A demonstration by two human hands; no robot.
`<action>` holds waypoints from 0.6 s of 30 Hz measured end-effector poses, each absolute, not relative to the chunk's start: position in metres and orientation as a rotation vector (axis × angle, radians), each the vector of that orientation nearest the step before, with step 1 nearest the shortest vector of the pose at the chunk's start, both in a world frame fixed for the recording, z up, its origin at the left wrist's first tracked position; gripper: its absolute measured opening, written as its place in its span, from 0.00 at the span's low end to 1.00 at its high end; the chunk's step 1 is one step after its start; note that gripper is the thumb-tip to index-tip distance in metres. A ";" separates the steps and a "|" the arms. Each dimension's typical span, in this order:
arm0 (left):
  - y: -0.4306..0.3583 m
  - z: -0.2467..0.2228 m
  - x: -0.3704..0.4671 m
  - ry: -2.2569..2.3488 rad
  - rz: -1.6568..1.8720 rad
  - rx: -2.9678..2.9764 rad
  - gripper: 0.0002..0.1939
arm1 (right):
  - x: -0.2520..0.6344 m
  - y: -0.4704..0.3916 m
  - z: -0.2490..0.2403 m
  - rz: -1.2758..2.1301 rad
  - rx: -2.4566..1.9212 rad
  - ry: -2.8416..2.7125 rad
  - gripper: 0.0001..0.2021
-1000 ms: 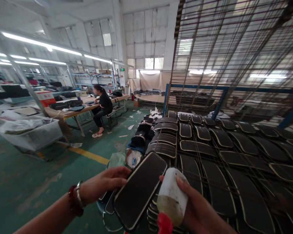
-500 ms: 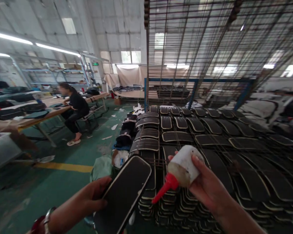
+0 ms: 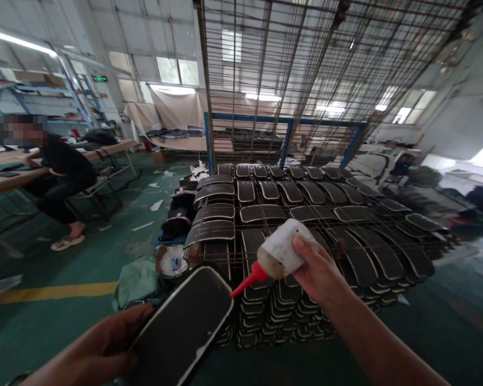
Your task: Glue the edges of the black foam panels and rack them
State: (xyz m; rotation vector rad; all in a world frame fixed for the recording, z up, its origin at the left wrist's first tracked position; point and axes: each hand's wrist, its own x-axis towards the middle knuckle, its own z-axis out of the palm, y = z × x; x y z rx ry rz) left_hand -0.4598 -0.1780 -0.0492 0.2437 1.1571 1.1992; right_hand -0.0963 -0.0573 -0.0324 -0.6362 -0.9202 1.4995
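Note:
My left hand (image 3: 100,343) grips the side of a black padded panel (image 3: 181,327) with rounded corners and a pale border along its edge. The panel is tilted, its upper end pointing away from me. In my right hand (image 3: 322,271) is a whitish squeeze bottle (image 3: 285,249) with a red tapered nozzle (image 3: 249,280), tipped down to the left. The nozzle's tip is at the panel's upper right edge; whether it touches cannot be made out. Beyond both hands, many similar black panels (image 3: 261,213) lie in rows on stacked wire racks.
A raised wire grid (image 3: 265,64) with a blue frame (image 3: 245,119) leans over the racks. A green bag (image 3: 137,281) and a round tub (image 3: 173,261) stand on the floor to the left. At a table (image 3: 116,146), a person (image 3: 66,166) sits. Paper scraps litter the green floor.
My view has turned right, so the person and racks appear further left. The red nozzle's tip has come to the panel's edge, where before it was to the panel's right.

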 end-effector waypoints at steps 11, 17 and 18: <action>-0.171 -0.049 -0.448 1.052 0.987 0.371 0.34 | -0.107 -0.058 -0.041 1.425 -0.665 -0.617 0.24; -0.172 -0.062 -0.450 1.075 1.077 0.378 0.38 | -0.112 -0.067 -0.048 1.421 -0.706 -0.575 0.26; -0.172 -0.066 -0.451 1.094 1.140 0.352 0.39 | -0.113 -0.071 -0.046 1.430 -0.709 -0.565 0.26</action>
